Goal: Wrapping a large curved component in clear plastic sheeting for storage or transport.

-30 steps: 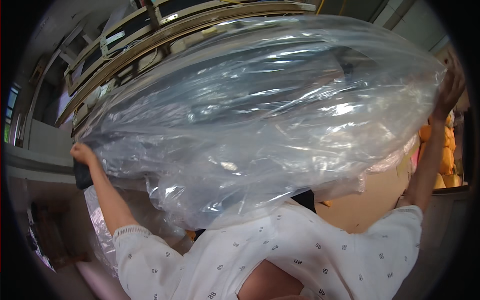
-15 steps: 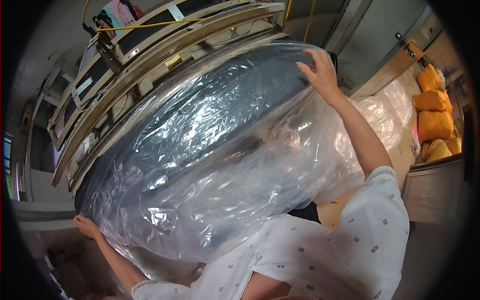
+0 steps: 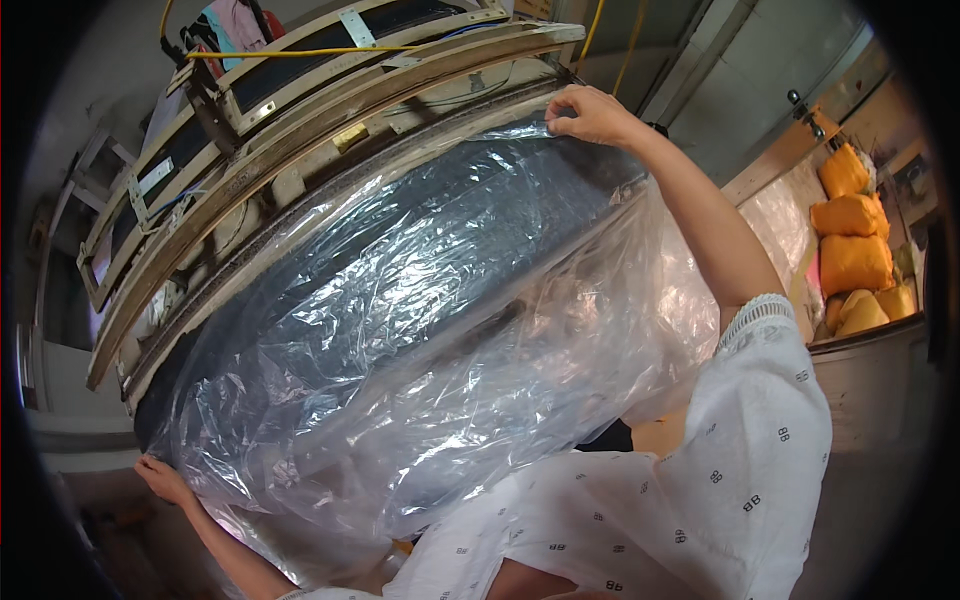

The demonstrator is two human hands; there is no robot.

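Note:
A large clear plastic sheet (image 3: 400, 290) spreads in front of me, wrinkled and shiny, over a long dark surface (image 3: 165, 385). At the far right of that surface my right hand (image 3: 592, 117) pinches the sheet's far edge between thumb and fingers. Off to the near left, my left hand (image 3: 163, 478) is closed on the sheet's left corner. Between my hands the film lies partly flat and partly in loose folds, and its near part hangs down toward my body.
A long wooden frame (image 3: 400, 75) with metal plates and a yellow cable (image 3: 310, 52) stands raised along the far side. Several orange bundles (image 3: 855, 262) are stacked at the right. More bunched clear plastic (image 3: 780, 225) lies beside them. Cloths (image 3: 232, 30) hang at the back left.
My right hand has moved left and its spread fingers have closed on the sheet's far edge. My left hand keeps its hold, slightly lower in the picture. The film lies closer to the dark surface.

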